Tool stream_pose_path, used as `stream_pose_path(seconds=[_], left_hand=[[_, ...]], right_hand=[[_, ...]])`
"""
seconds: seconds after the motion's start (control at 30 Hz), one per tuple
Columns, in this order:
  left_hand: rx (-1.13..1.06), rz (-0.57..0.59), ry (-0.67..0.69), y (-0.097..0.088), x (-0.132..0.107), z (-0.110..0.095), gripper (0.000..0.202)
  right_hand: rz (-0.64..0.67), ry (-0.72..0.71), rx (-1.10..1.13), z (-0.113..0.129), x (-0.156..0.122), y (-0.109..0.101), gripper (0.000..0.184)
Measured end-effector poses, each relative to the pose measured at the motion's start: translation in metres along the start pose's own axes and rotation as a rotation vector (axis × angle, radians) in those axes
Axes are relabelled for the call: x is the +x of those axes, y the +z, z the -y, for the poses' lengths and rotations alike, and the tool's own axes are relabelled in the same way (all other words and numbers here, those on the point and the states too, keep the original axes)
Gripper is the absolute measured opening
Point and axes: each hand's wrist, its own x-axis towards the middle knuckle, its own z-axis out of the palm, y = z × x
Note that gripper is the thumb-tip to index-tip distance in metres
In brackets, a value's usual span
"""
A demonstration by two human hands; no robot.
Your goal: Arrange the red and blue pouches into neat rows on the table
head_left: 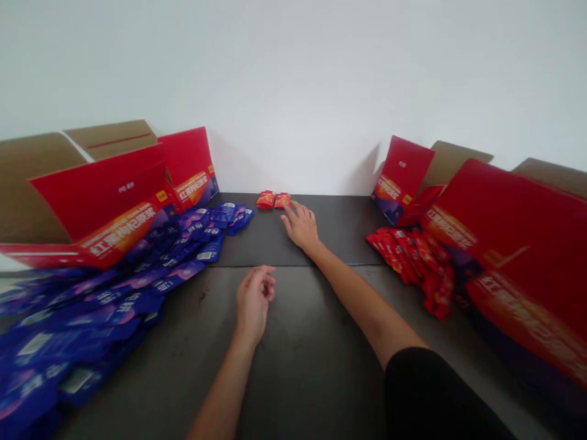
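As right hand (300, 226) touches red sachets (274, 200), left (254, 302) curled

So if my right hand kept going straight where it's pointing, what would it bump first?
Most likely the red packet just ahead of the right hand. It looks very close, maybe touching, but depth is hard to tell from this view.

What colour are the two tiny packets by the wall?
The packets are red and orange; head view.
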Motion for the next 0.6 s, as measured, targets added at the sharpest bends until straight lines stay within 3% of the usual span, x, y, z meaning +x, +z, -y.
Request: stream_pose_path(seconds=[0.13, 0.27, 0.37, 0.47, 0.6], left_hand=[[-0.009, -0.012, -0.006, 0.0, 0.0, -0.002, 0.027], [-0.01, 0.004, -0.01, -0.001, 0.001, -0.003, 0.027], [-0.015, 0.013, -0.009, -0.001, 0.001, -0.003, 0.026], [-0.026, 0.014, -0.015, -0.001, 0.0, -0.003, 0.025], [-0.029, 0.01, -0.02, -0.002, 0.0, -0.004, 0.026]], right_hand=[[0.037, 0.064, -0.064, -0.019, -0.08, -0.066, 0.069], [0.13, 0.276, -0.122, -0.075, -0.163, -0.145, 0.068], [0.08, 0.448, -0.14, -0.12, -0.221, -0.191, 0.063], [0.07, 0.601, -0.101, -0.146, -0.262, -0.211, 0.057], [0.127, 0.701, -0.046, -0.152, -0.278, -0.211, 0.045]])
